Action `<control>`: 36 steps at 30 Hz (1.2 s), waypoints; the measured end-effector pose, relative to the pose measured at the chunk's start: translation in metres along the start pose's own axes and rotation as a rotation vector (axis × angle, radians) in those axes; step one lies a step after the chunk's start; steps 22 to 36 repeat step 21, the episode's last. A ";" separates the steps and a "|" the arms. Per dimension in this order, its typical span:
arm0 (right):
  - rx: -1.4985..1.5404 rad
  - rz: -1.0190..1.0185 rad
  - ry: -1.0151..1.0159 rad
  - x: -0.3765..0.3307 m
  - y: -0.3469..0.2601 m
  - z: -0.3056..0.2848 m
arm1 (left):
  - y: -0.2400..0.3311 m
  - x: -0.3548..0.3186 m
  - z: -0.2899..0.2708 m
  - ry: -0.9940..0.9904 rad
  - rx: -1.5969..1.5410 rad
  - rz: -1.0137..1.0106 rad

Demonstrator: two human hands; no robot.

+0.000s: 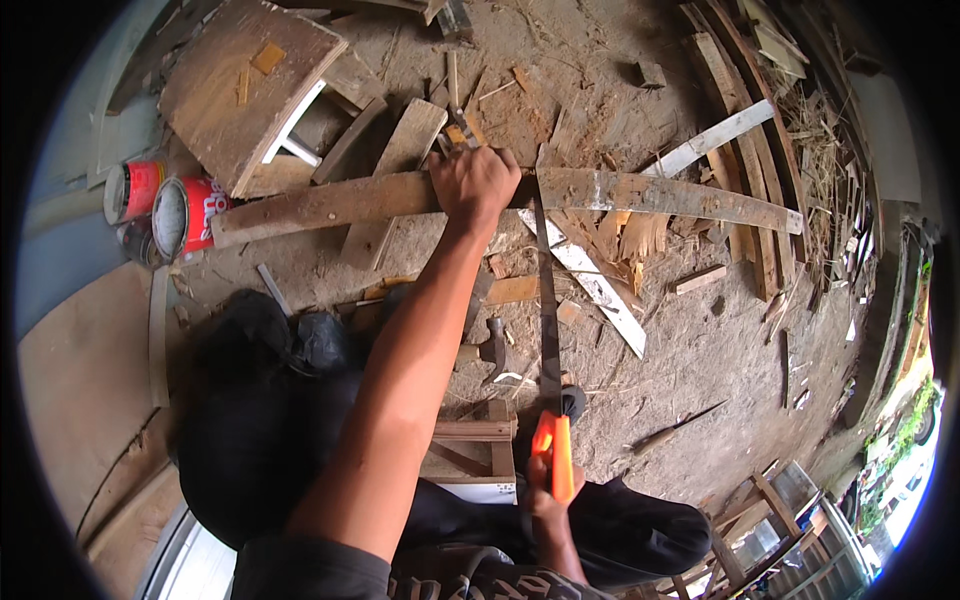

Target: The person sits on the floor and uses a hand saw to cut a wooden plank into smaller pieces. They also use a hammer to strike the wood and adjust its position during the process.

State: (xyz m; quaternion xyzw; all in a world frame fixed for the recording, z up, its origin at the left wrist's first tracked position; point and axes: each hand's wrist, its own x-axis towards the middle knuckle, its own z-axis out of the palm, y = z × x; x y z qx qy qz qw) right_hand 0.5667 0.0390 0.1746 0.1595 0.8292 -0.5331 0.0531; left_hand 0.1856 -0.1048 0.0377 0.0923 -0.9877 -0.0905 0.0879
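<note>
A long, weathered wooden plank [670,193] stretches across the view from side to side. My left hand [475,182] is closed over it near its middle, pressing from above. In my right hand [548,490], close to my body, is the orange handle of a handsaw [549,330]. Its dark, narrow blade points away from me and meets the plank just right of my left hand. How deep the blade sits in the wood I cannot tell. A white-painted board [600,292] lies slanting below the plank, on the ground.
A hammer [493,350] lies left of the blade. Red cans [190,215] and a wooden panel piece [245,85] stand at far left. Long boards [745,165] and scraps pile up at right. A thin pointed tool [678,427] lies on the dirt ground, right of the saw handle.
</note>
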 end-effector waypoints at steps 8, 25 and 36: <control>0.252 0.098 0.206 0.213 -0.023 0.069 | 0.008 -0.004 0.017 -0.045 -0.087 0.058; 0.146 0.040 0.147 0.243 -0.045 0.086 | 0.011 0.008 -0.016 -0.285 -0.046 -0.091; 0.146 0.040 0.147 0.243 -0.045 0.086 | 0.011 0.008 -0.016 -0.285 -0.046 -0.091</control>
